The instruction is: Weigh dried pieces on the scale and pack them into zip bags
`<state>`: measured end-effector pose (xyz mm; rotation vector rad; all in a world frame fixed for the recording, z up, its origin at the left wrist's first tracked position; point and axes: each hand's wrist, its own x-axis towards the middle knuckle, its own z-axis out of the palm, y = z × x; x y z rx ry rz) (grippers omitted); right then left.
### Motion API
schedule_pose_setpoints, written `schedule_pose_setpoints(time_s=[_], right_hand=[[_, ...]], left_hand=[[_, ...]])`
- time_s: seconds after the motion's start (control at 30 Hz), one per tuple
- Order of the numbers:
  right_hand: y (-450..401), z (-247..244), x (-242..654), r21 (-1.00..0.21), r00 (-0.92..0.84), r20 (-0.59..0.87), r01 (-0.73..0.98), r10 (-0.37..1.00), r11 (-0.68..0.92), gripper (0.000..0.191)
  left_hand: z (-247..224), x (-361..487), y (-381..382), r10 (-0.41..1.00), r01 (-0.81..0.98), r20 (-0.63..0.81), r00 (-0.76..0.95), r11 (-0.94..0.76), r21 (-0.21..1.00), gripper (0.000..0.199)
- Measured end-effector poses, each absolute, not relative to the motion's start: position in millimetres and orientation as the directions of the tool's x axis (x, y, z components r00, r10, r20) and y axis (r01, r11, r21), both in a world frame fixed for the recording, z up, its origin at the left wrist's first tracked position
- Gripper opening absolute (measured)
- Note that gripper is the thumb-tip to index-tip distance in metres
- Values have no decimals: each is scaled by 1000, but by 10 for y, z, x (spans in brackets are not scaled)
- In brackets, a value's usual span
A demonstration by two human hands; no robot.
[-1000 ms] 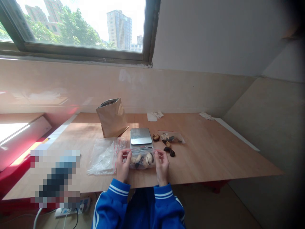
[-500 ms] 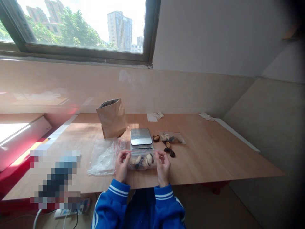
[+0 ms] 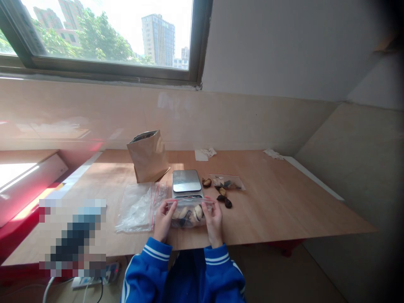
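Note:
A clear zip bag (image 3: pixel 187 214) with dried mushroom pieces in it is held at the table's front edge. My left hand (image 3: pixel 164 219) pinches its upper left corner, and my right hand (image 3: pixel 213 219) pinches the upper right. Just behind the bag sits a digital scale (image 3: pixel 186 181) with a bare metal plate. Loose dark mushrooms (image 3: pixel 224 201) lie right of the scale, with another mushroom (image 3: pixel 206 182) close beside it. A second filled zip bag (image 3: pixel 229 182) lies flat behind them. Flat clear bags (image 3: pixel 135 208) are left of my left hand.
An open brown paper pouch (image 3: pixel 148 158) stands behind the clear bags. Crumpled white paper (image 3: pixel 205 154) lies at the table's back edge, with more paper (image 3: pixel 273 154) further right. A blurred patch covers the left front; a power strip (image 3: pixel 110 273) shows below the table.
Both hands have shifted slightly inward along the bag's top, and the bag has dipped a little toward me. The other objects stay where they were.

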<state>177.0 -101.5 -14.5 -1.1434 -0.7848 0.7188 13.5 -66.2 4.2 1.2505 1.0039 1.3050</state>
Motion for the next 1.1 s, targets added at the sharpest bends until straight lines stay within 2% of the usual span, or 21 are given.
schedule_pose_setpoints(time_s=[0.23, 0.7, 0.8, 0.9, 1.1], right_hand=[[-997, -196, 1785, -985, 513, 140, -18, 847, 173, 37], [-1022, -121, 1811, -953, 554, 302, 187, 776, 237, 28], [-1013, -140, 1807, -963, 556, 270, 139, 786, 232, 27], [-994, -186, 1803, -967, 534, 224, 16, 816, 254, 29], [-987, -229, 1794, -958, 466, 178, -119, 867, 260, 32]], left_hand=[[39, 133, -659, 986, -130, 148, 77, -137, 982, 26], [54, 136, -662, 986, -66, 169, 18, -167, 984, 27], [81, 135, -676, 988, -80, 153, 16, -151, 985, 27], [122, 132, -691, 989, -117, 144, 14, -142, 983, 26], [121, 134, -677, 987, -131, 129, 95, -116, 985, 26]])
